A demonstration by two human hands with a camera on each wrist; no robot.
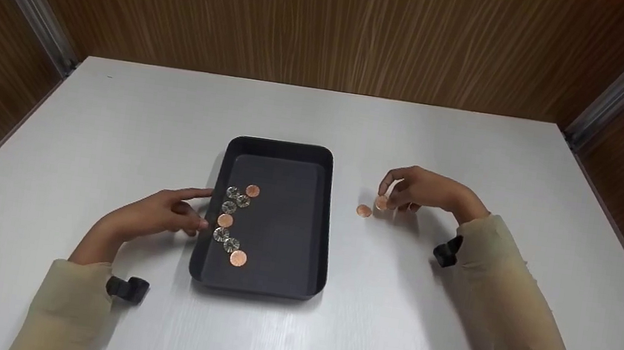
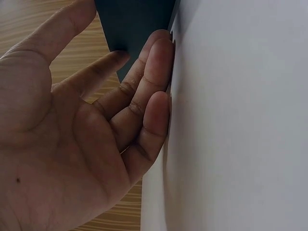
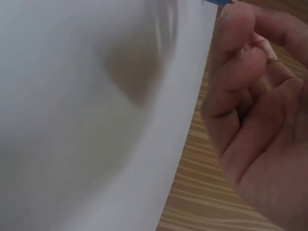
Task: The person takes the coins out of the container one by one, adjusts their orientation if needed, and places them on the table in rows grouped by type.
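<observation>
A copper coin [image 1: 381,202] sits pinched in the curled fingertips of my right hand [image 1: 415,191], just above the white table [image 1: 473,155] to the right of the black tray [image 1: 324,225]. A second copper coin [image 1: 363,211] lies flat on the table just left of that hand, between it and the tray. My right wrist is bent, palm down, fingers drawn together around the coin; the wrist view shows the curled fingers [image 3: 236,43] but the coin there is too blurred to make out. My left hand [image 1: 160,215] lies relaxed on its side at the tray's left wall, index finger stretched toward the rim, holding nothing; its fingers [image 2: 154,72] rest against the table beside the tray's dark edge [image 2: 134,24]. Inside the tray, along its left side, a loose line of copper and silver coins [image 1: 232,222] runs from far to near. No writing is legible on any coin. Wood-panelled walls [image 1: 334,19] enclose the table on three sides.
</observation>
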